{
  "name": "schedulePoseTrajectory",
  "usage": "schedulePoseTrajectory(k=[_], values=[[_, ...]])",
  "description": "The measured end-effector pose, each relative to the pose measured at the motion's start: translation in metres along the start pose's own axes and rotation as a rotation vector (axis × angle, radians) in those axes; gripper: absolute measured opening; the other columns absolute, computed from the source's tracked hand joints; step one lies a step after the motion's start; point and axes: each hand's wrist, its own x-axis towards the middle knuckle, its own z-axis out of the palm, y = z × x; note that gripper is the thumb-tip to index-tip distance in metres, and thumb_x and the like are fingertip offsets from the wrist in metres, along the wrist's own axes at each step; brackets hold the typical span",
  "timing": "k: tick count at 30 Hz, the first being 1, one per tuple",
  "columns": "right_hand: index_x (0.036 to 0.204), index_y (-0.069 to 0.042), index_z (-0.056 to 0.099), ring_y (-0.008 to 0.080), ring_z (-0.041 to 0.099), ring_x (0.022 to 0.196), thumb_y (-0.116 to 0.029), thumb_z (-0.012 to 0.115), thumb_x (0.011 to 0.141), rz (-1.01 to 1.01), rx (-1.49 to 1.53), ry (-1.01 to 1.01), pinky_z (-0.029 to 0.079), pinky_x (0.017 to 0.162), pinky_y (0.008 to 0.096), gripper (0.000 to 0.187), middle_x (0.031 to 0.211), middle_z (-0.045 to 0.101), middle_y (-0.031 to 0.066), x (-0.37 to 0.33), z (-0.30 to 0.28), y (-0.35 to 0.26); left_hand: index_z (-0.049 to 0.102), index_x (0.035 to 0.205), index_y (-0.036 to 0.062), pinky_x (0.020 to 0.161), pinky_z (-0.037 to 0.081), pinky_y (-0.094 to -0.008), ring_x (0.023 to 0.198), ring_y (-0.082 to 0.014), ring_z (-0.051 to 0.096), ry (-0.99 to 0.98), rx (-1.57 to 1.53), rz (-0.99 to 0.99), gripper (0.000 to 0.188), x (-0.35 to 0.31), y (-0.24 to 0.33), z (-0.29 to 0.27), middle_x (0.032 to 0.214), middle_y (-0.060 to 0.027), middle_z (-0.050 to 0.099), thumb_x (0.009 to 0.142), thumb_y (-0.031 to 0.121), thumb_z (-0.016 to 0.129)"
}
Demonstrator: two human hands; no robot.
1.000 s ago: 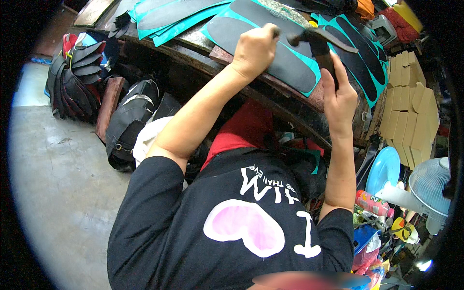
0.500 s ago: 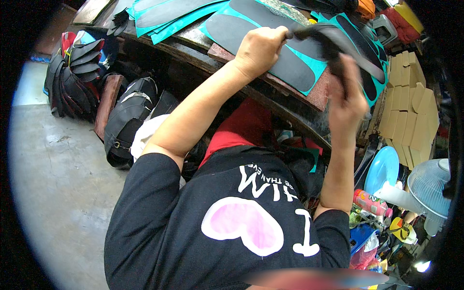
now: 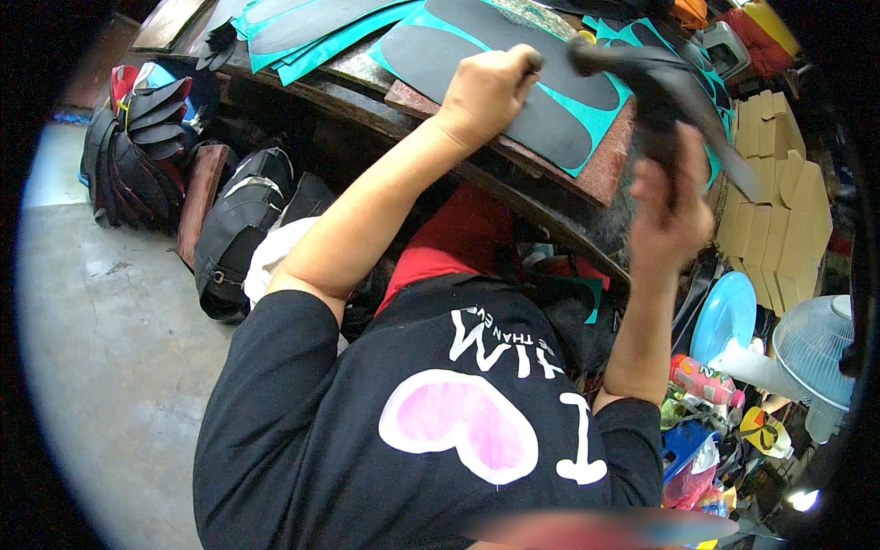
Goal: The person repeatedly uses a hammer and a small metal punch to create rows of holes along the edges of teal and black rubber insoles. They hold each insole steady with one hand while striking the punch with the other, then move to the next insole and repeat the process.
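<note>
My left hand (image 3: 489, 90) is closed in a fist over a sheet (image 3: 440, 60) of dark grey sole-shaped pieces with teal between them. A small dark end shows at its thumb side; the rest is hidden. My right hand (image 3: 674, 206) grips a dark hammer (image 3: 655, 82), smeared by motion. Its round face points toward the left hand, apart from it, and its long thin end slants down to the right. Under the sheet lies a reddish-brown board (image 3: 600, 174) at the near edge of the workbench.
More teal and grey sheets (image 3: 321, 37) lie on the bench at far left. Black curved pieces in a bundle (image 3: 147, 147) stand on the floor beside a black bag (image 3: 243, 225). At right are cardboard boxes (image 3: 770, 211), a blue round dish (image 3: 724, 316) and a fan (image 3: 816, 353).
The hammer and my right hand have moved right and slightly down, away from my left hand. My left hand has shifted only a little to the left.
</note>
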Motion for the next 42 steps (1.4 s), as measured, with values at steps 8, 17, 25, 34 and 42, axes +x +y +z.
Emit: schedulePoseTrajectory(k=[8,17,25,34,42], values=[[0.138,-0.012,0.058,0.0046,0.051,0.067,-0.017,0.063,0.098,0.157,-0.009,-0.087,0.044,0.060,0.0215,0.041,0.087,0.064,0.0013,-0.005,-0.006,0.025,0.066,0.094,0.0021,0.073,0.056,-0.0293,0.078,-0.0174,0.071,0.009,-0.464,-0.399,0.012,0.001,-0.014,0.004,0.084,-0.0102,0.073,0.087,0.012,0.071],[0.128,-0.011,0.063,0.0301,0.072,0.091,-0.018,0.069,0.092,0.164,-0.154,-0.215,0.055,0.076,0.0352,0.037,0.107,0.070,0.0188,-0.006,0.006,0.003,0.065,0.089,0.0035,0.071,0.055,-0.0363,0.078,-0.0338,0.070,-0.092,0.050,0.033,0.009,-0.001,0.013,0.002,0.081,-0.0195,0.068,0.086,0.011,0.068],[0.133,-0.007,0.061,0.0105,0.064,0.086,-0.015,0.067,0.095,0.292,0.147,-0.019,0.051,0.075,0.0256,0.039,0.112,0.071,0.0088,-0.006,-0.026,0.006,0.064,0.097,-0.0008,0.073,0.057,-0.0249,0.080,-0.0111,0.069,-0.071,-0.463,-0.348,0.011,-0.002,-0.006,0.007,0.087,-0.0066,0.072,0.091,0.006,0.069],[0.137,-0.005,0.055,0.0054,0.051,0.068,-0.012,0.062,0.098,0.290,0.176,-0.068,0.043,0.060,0.0192,0.041,0.090,0.062,0.0033,-0.019,-0.018,0.009,0.060,0.099,-0.0014,0.070,0.058,-0.0262,0.079,-0.0146,0.069,0.133,-0.946,-0.574,0.011,0.000,0.001,0.003,0.091,-0.0099,0.069,0.092,0.005,0.066],[0.122,0.002,0.054,0.0074,0.055,0.052,-0.031,0.054,0.103,0.811,0.756,-0.380,0.044,0.049,0.0200,0.038,0.094,0.070,0.0128,-0.058,0.014,0.009,0.070,0.092,0.0075,0.074,0.052,-0.0310,0.078,-0.0183,0.068,0.402,-0.229,-0.539,0.012,0.013,-0.072,-0.045,0.087,-0.0073,0.073,0.084,0.015,0.074]])
